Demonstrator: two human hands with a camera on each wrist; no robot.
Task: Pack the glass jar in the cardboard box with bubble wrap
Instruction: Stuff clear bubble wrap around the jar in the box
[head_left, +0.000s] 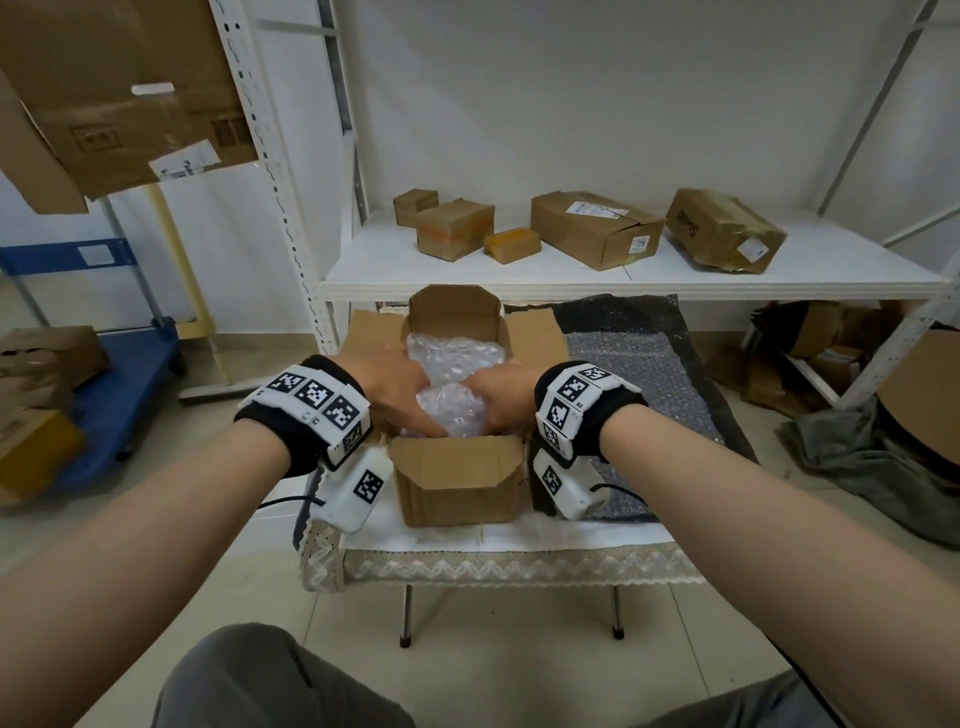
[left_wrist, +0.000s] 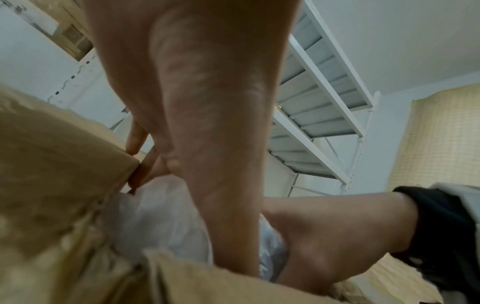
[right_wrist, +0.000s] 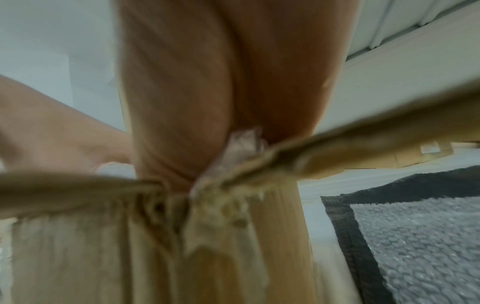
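Grip: left hand (head_left: 400, 387) and right hand (head_left: 501, 397) clasp the bubble wrap bundle (head_left: 451, 410).
Handling: soft, slippery outside, likely fragile inside; hold both flanks.
Below grip: cardboard box (head_left: 457, 478).

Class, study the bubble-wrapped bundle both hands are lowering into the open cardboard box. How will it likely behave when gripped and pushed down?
The bubble-wrapped bundle probably yields under pressure: its crinkled surface looks soft between the left hand and right hand. The glossy film may be somewhat slippery. It fills most of the cardboard box, so it will likely resist sliding in.
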